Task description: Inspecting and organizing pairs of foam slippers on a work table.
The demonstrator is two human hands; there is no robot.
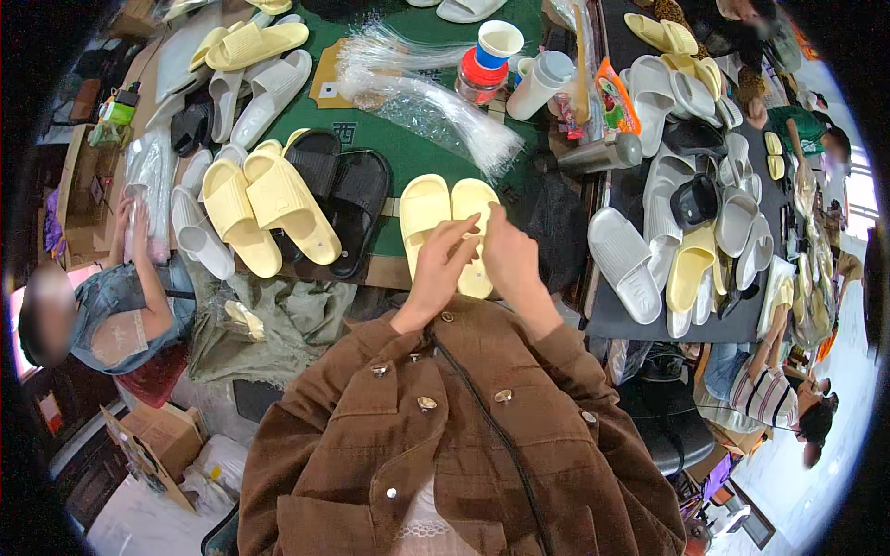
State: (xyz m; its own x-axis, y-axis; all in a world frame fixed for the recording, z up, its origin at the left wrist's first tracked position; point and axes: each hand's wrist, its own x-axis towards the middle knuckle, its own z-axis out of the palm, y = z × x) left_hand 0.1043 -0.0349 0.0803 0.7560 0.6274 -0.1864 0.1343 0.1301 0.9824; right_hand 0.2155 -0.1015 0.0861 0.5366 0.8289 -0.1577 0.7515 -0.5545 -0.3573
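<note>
A pair of pale yellow slide slippers, the left one point(425, 202) and the right one point(475, 196), lies side by side before me, toes away. Over the lower part of the pair my left hand point(443, 263) has its fingers bent in, fingertips near the right slipper's strap. My right hand point(513, 258) is closed in a pinch at the outer side of that strap. Anything thin between the fingertips is too small to make out. Beyond the pair lies a bundle of clear plastic strands point(436, 102) in a clear bag.
Left are yellow slippers point(248, 222), black slippers point(360, 208) and grey slippers point(271, 97). A paper cup point(499, 42) on a red-lidded jar, a white tumbler point(542, 85) and a steel flask point(603, 155) stand right. Another table holds piled slippers point(623, 264). Other people sit on both sides.
</note>
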